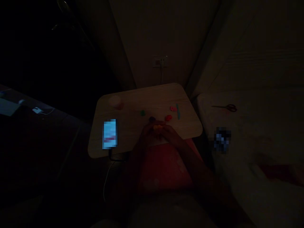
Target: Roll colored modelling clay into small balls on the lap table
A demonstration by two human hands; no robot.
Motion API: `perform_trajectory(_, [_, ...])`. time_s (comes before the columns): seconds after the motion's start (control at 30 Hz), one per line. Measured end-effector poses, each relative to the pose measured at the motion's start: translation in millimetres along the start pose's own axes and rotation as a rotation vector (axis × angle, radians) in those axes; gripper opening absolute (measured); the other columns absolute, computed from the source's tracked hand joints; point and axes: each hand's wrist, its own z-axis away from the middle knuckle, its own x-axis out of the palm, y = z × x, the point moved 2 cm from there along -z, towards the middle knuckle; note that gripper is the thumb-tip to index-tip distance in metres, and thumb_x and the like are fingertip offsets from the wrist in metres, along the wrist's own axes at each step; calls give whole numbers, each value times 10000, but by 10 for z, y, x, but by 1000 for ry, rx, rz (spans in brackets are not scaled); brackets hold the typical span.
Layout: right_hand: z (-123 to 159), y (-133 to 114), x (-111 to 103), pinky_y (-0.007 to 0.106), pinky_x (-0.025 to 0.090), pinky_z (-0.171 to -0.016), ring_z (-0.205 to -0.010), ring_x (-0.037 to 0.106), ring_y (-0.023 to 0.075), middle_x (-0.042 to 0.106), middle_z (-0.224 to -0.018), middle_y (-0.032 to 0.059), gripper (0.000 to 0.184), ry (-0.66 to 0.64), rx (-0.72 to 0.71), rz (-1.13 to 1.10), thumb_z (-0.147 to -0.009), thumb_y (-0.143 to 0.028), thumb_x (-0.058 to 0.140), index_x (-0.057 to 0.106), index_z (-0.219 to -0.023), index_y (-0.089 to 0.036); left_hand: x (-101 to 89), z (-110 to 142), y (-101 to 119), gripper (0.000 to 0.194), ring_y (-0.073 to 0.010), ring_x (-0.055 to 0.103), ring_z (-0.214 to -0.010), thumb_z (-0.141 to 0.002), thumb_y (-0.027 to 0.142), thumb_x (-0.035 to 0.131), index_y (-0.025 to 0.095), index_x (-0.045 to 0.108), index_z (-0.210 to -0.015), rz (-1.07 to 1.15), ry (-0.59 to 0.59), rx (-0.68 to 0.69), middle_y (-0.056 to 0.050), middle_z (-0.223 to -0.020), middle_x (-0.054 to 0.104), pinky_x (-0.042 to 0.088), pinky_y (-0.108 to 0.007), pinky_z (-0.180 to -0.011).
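Note:
In dim light, my left hand [147, 130] and my right hand [169, 132] come together at the near edge of a small wooden table. Between their fingers is an orange lump of modelling clay [158, 127], gripped from both sides. Just beyond the fingertips lies a dark lump [152, 119]. A red lump [168, 118] rests past my right hand, with a pinkish-red piece [173, 109] and a slim teal stick-like tool [178, 111] behind it. A small green lump [142, 112] sits farther off on the left. Darkness hides the finer finger details.
The wooden table [133, 98] has rounded corners. On its left stand a lit phone [109, 134] and a pale round container [115, 102]. Scissors [225, 108] and a blurred-out object [222, 140] lie on a pale surface at right. A wall socket [160, 61] is behind.

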Motion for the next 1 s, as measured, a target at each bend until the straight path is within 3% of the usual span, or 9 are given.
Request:
perform_trajectory(0.2, [-25, 41, 6, 266, 383, -510, -519, 481, 124, 528, -586, -4, 605, 17, -5, -47, -869, -766, 609, 584, -675, -193, -41, 28, -18, 583, -287, 755, -989, -881, 591, 711, 231, 693, -1340, 18, -3, 36, -142, -1300, 723, 625, -382, -832])
perform_trajectory(0.3, [-42, 78, 6, 280, 370, -477, -471, 455, 130, 498, -527, -9, 685, 49, 54, -45, -830, -869, 532, 588, -659, -208, -10, 37, -57, 565, -266, 774, -854, -875, 588, 720, 223, 706, -1306, 44, -13, 3, -148, -1261, 735, 640, -388, -764])
perform_trajectory(0.4, [-55, 113, -20, 275, 359, -444, -445, 441, 124, 528, -544, -7, 721, 127, 87, -57, -809, -908, 499, 636, -761, -202, 18, 30, -92, 553, -234, 762, -754, -839, 577, 760, 181, 728, -1223, 26, 48, -18, -145, -1134, 763, 643, -357, -684])
perform_trajectory(0.5, [-63, 127, -31, 270, 339, -419, -434, 425, 122, 539, -557, -14, 740, 138, 72, -118, -791, -913, 518, 650, -877, -190, 9, 18, -94, 497, -246, 767, -828, -808, 529, 796, 162, 756, -1142, -50, 132, -8, -128, -1050, 780, 645, -346, -729])
perform_trajectory(0.63, [-52, 124, -21, 271, 315, -419, -439, 404, 122, 468, -523, -31, 682, 99, 58, -113, -802, -879, 555, 610, -787, -200, -40, 13, -55, 368, -261, 759, -995, -829, 429, 772, 171, 783, -1091, -197, 175, 32, -112, -1090, 799, 618, -357, -884])
perform_trajectory(0.83, [-18, 99, 10, 273, 315, -453, -467, 362, 108, 436, -570, -40, 625, 48, 76, -83, -877, -813, 522, 591, -785, -199, -67, 22, 8, 215, -226, 756, -959, -880, 281, 679, 175, 805, -1019, -349, 199, 75, -75, -1031, 815, 590, -335, -911])
perform_trajectory(1.0, [-28, 109, 17, 267, 315, -448, -460, 384, 108, 436, -550, -39, 614, 15, 38, -156, -872, -786, 561, 593, -739, -187, -34, 40, 67, 168, -219, 752, -926, -879, 280, 698, 186, 819, -947, -362, 262, 104, -62, -980, 815, 585, -340, -912])
